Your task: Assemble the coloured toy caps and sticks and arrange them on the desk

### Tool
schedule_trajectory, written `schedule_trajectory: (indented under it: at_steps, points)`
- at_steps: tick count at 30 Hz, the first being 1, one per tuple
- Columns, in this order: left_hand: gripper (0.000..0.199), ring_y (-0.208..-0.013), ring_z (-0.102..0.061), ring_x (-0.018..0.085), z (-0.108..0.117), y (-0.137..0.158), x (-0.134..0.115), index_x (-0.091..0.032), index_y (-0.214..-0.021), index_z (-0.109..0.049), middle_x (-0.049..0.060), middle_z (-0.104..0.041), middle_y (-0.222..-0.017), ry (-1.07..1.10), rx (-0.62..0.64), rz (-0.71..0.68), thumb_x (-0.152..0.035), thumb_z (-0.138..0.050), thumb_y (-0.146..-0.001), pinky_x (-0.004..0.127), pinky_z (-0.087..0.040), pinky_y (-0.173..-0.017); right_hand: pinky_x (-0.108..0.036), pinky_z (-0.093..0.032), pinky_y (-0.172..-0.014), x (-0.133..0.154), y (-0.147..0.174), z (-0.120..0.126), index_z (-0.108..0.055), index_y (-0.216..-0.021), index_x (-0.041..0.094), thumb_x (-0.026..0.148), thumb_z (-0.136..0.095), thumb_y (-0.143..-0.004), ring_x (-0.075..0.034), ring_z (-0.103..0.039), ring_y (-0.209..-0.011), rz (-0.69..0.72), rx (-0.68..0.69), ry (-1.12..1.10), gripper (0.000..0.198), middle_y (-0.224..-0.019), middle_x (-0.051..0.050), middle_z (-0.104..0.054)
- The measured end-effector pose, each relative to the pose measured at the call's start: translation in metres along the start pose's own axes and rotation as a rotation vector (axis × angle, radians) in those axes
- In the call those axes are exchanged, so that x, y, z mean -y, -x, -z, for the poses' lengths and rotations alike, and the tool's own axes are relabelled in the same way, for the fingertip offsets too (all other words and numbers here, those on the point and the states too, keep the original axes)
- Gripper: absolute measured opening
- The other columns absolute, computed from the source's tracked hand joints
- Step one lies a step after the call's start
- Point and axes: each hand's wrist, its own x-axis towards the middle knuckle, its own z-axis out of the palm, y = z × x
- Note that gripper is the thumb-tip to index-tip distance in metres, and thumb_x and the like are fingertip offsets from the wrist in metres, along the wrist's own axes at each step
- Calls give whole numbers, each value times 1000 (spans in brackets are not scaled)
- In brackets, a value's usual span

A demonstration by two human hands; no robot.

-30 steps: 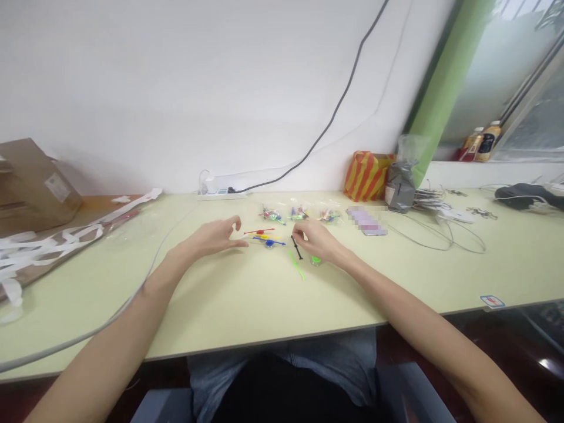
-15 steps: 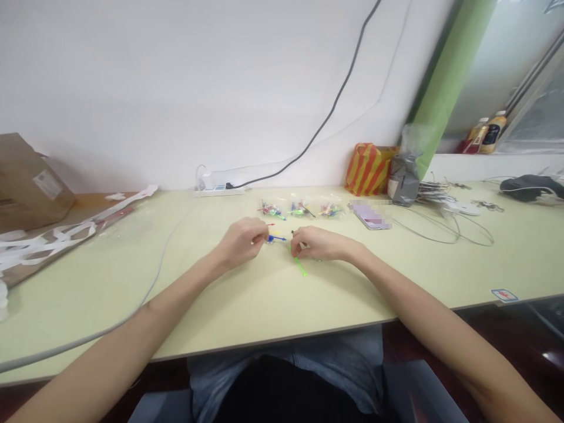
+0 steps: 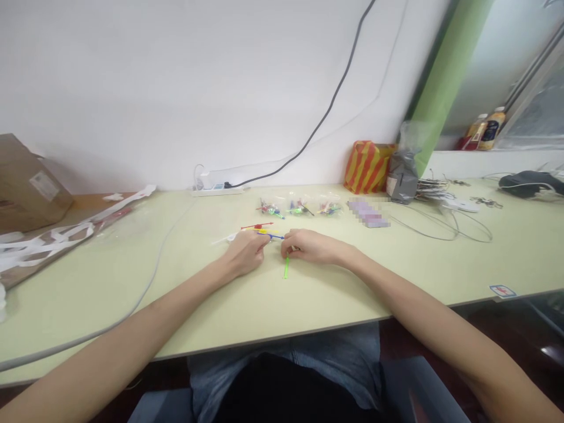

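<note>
My left hand (image 3: 247, 252) is closed on the table, fingers curled under; whatever they hold, if anything, is hidden. Just past its knuckles lie a red plastic arrow (image 3: 257, 226), a yellow piece (image 3: 261, 231) and a blue arrow (image 3: 276, 237), whose tip points at my other hand. A thin white piece (image 3: 231, 238) is partly covered by the left hand. My right hand (image 3: 311, 245) pinches a slim green plastic arrow (image 3: 286, 268), its lower end sticking out toward me. The fingertips and the green arrow's upper end are out of sight.
Several clear bags of coloured plastic parts (image 3: 301, 207) lie in a row behind the hands. A blurred purple item (image 3: 369, 212), a striped bag (image 3: 369, 166) and a grey bag (image 3: 403, 176) stand farther right. Cables, a power strip (image 3: 217, 190) and a cardboard box (image 3: 29, 182) are around.
My left hand has shifted slightly left and nearer to me, uncovering the red and yellow pieces. My right hand has moved left, and the green arrow has swung to point more straight toward me.
</note>
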Motion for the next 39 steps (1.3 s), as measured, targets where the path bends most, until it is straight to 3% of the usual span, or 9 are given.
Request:
schedule_trajectory:
  at_steps: [6,12,18,23,26,29,32,39]
  points:
    - [23,-53,-43,20,-2,-1,-2,-21,-58,-31,3,-50,-56,-46,96,-63,-6,-47,-67,34,-19,-57,-30,-42,-78,-2,0,2,-72,-90,15,-3,-58,-84,-19,-56,-86,10,6,21,23,-88,-6,-64]
    - [27,-50,-36,18,3,-2,-6,-21,-57,-26,1,-38,-51,49,159,-133,-8,-47,-68,34,-18,-56,-29,-42,-79,-1,-1,1,-71,-84,16,-2,-62,-83,-18,-56,-84,59,12,-54,20,-85,-3,-64]
    - [21,-52,-36,17,7,0,-10,-20,-60,-33,0,-41,-54,115,157,-166,-7,-46,-71,33,-19,-55,-29,-40,-80,0,-4,1,-69,-82,16,-2,-61,-83,-19,-56,-90,77,-21,-50,20,-87,-4,-63]
    - [24,-52,-35,17,9,-2,-10,-20,-64,-30,-1,-40,-55,98,170,-170,-5,-46,-72,34,-17,-55,-27,-40,-72,-19,13,30,-69,-98,16,8,-61,-88,-18,-57,-84,-144,-77,-1,15,-93,-6,-66]
    - [26,-52,-35,17,11,-2,-13,-20,-65,-26,0,-39,-55,108,184,-178,-4,-45,-72,34,-17,-55,-27,-38,-62,-33,27,45,-69,-95,17,26,-75,-81,-17,-55,-72,-312,104,-72,17,-83,-3,-64]
    - [28,-51,-33,17,12,-2,-15,-20,-65,-23,-1,-36,-55,118,195,-181,-3,-45,-71,34,-17,-55,-26,-35,-58,-40,32,49,-68,-86,17,32,-81,-73,-15,-53,-67,-366,221,-122,23,-76,-1,-61]
    - [29,-52,-32,16,13,-2,-15,-20,-64,-23,-1,-36,-54,126,196,-176,-2,-46,-69,34,-16,-55,-26,-33,-56,-39,29,45,-67,-80,17,29,-79,-73,-14,-52,-65,-341,200,-149,19,-71,1,-59]
    - [26,-51,-31,16,11,-2,-8,-20,-66,-27,-2,-37,-55,64,109,-100,-3,-44,-73,33,-17,-55,-24,-29,-55,-12,8,19,-69,-85,15,29,-77,-79,-10,-44,-57,-140,-20,-193,17,-63,5,-50]
